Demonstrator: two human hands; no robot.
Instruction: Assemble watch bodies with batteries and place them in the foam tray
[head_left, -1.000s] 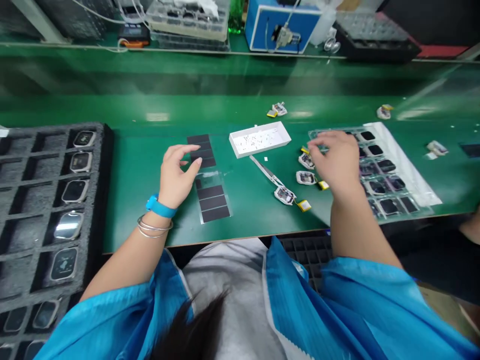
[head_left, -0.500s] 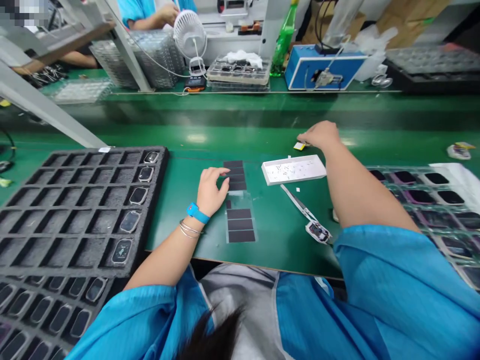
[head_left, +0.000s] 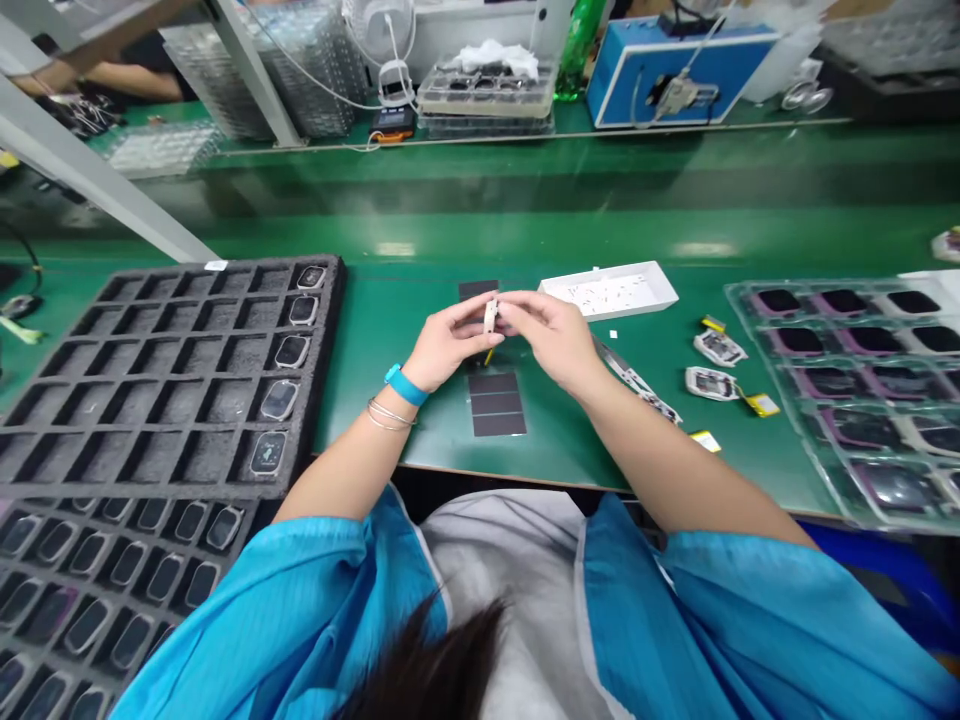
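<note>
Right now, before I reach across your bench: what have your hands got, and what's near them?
Left hand and right hand both pinching small white part. Black pads on clear film just below hands.

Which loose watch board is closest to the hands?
The board at the tweezers tip, beside the right forearm; the other two lie farther right, clear of the arm.
</note>
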